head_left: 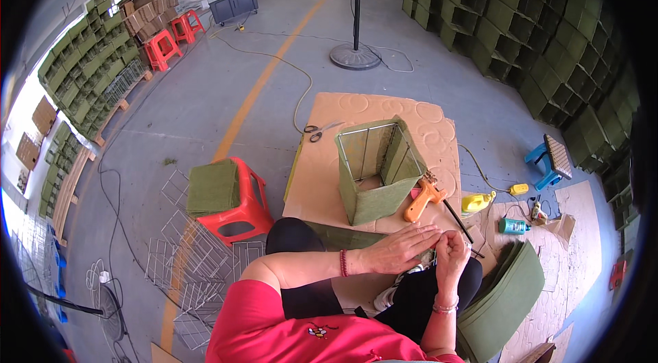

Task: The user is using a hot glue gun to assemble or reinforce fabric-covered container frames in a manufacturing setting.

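From my remote seat the head view shows a green box (pixel 379 203) upright on the cardboard-topped worktop (pixel 312 181), just beyond my two hands and apart from both. Its walls are a matte, felt-like olive cloth, slightly creased, over a thin metal wire frame whose bright rods show along the square rim. Its top is uncovered, so I see down inside: cloth-lined walls, more wire at the corners and a brown patch at the bottom. My left grip (pixel 401 251) is spread flat, fingers straight and close together, with the tips against my right grip (pixel 452 253); nothing shows in it. The right grip is curled, fingertips drawn in to the thumb; I cannot tell whether it pinches something small. Against the box's right side lies an orange-handled tool (pixel 425 201), and scissors (pixel 314 134) rest near its far left corner. To the right stand a yellow bottle (pixel 474 203) and, near it, a teal bottle (pixel 513 227) on its side; I cannot make out what either holds. On my left a green cloth-covered block (pixel 212 188) sits on a red stool (pixel 255 195) beside bare wire frames (pixel 185 260). Along the right, green boxes (pixel 504 20) are stacked high with dark hollows facing out, their insides too shadowed to read.
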Action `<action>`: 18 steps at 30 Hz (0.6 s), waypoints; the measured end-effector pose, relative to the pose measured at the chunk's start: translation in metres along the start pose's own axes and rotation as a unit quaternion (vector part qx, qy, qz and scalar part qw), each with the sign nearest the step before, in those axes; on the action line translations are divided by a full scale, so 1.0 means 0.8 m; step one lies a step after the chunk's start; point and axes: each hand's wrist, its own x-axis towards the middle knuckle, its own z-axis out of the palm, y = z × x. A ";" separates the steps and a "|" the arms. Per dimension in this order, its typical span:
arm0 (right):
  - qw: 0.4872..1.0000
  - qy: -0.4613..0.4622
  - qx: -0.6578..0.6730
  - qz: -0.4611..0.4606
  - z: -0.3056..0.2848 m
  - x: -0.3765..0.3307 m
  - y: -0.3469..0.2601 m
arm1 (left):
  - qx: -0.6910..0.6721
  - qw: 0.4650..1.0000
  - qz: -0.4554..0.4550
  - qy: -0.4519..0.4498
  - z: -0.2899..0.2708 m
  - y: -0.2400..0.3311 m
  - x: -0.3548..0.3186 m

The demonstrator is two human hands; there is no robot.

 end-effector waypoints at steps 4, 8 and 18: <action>1.000 0.011 0.009 0.021 -0.012 0.008 -0.006 | -0.146 0.989 0.011 0.033 0.006 -0.008 0.013; 0.965 -0.031 0.257 0.042 0.014 0.019 -0.018 | -0.273 0.955 -0.120 0.010 -0.037 -0.007 0.010; 0.966 -0.037 0.251 0.037 0.002 0.019 -0.019 | -0.315 0.943 -0.105 0.020 -0.019 -0.005 0.026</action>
